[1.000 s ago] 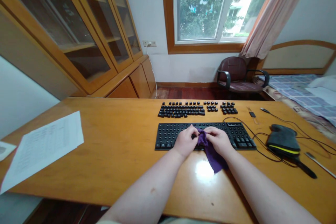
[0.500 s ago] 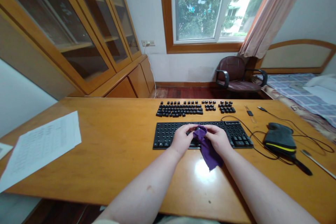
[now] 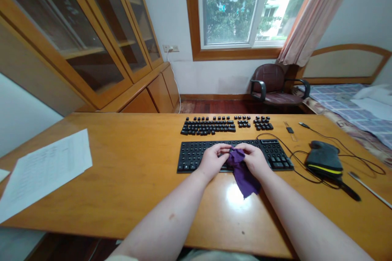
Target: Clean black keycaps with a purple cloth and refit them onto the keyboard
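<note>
Both my hands are closed over the middle of a black keyboard (image 3: pixel 191 157), above its front part. A purple cloth (image 3: pixel 245 181) is bunched between my fingertips, and its loose end hangs toward me over the table. My right hand (image 3: pixel 253 158) pinches the cloth from the right. My left hand (image 3: pixel 213 159) has its thumb and fingers together at the cloth's upper left edge. Anything small wrapped in the folds is hidden. Many of the keyboard's keys are off, leaving bare switch posts; the lower right number keys are in place.
Loose black keycaps (image 3: pixel 208 126) lie in rows behind the keyboard. On the right are a keycap puller (image 3: pixel 290 130), a cable (image 3: pixel 321 132), a grey brush-like tool with a black handle (image 3: pixel 324 157) and a thin white-handled brush (image 3: pixel 370 189). Printed papers (image 3: pixel 52 167) lie on the left.
My fingers have shifted slightly on the cloth, and its bunched top has turned a little. The whole view has moved slightly; the hands stay over the same part of the keyboard.
</note>
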`<state>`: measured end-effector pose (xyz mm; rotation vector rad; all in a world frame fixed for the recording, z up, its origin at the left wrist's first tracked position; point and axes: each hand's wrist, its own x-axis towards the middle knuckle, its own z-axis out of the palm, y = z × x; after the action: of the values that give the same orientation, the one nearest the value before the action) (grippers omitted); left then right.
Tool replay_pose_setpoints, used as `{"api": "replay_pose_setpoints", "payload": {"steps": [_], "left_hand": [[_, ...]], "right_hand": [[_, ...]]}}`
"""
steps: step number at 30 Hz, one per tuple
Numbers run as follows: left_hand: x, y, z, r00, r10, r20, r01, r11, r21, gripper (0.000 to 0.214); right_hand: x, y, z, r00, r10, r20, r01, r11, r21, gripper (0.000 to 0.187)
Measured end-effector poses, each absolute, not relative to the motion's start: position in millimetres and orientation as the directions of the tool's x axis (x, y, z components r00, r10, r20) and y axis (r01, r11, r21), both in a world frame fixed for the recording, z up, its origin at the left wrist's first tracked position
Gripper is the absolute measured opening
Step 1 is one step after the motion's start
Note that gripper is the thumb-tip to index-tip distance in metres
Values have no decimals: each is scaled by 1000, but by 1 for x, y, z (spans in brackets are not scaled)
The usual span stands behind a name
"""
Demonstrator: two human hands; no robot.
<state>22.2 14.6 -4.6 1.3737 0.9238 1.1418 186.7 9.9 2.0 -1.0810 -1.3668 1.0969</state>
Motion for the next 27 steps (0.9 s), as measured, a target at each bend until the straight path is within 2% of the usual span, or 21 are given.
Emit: {"api": "replay_pose_setpoints", "payload": {"steps": [5, 10, 13, 17, 22, 27], "left_hand": [[20, 15, -2, 261, 959, 114, -42, -107, 993, 31], [19, 13, 0, 230, 953, 198, 76, -221, 972, 36], [18, 10, 2, 177, 921, 346, 227, -380, 897, 29], [16, 7, 4, 224, 836, 500, 398, -547, 737, 12], [16, 6, 0, 314, 767, 560, 458, -639, 618, 15], [18, 6, -2, 327, 782, 531, 480, -622, 619, 22]], "right_hand": [[189, 10, 5, -100, 970, 220, 72, 228, -971, 10], [186, 9, 6, -77, 982, 171, 91, 177, -980, 12], [179, 5, 5, -75, 990, 117, 20, 118, -993, 22], [174, 2, 5, -65, 991, 114, 27, 116, -993, 25], [172, -1, 4, -59, 992, 115, 72, 119, -990, 17], [172, -1, 6, -86, 991, 105, 107, 114, -988, 15]]}}
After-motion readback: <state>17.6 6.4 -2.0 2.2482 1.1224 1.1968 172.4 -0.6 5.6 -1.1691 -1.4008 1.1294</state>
